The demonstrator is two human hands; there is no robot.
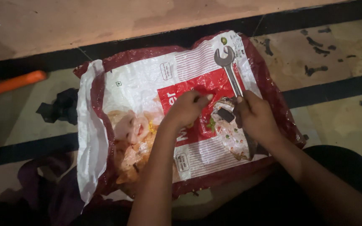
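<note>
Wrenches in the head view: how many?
1. An open-ended wrench lies over the red-and-white printed bag, its jaw end toward the bag's top edge and its shaft under the right hand. Others could be hidden under the bag or hands.

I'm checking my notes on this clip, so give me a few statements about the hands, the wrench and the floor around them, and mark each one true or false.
1. The right hand grips a metal open-ended wrench. True.
2. The wrench's open jaw points toward the person. False: it points away, toward the wall.
3. The hands work over a red and white printed plastic bag spread flat on the floor. True.
4. An orange handle lies on the floor to the right of the bag. False: it lies to the left.
5. The left hand is pinched over the bag, close to the right hand. True.
6. A crumpled black cloth sits on top of the bag. False: it lies on the floor beside the bag's left edge.
</note>
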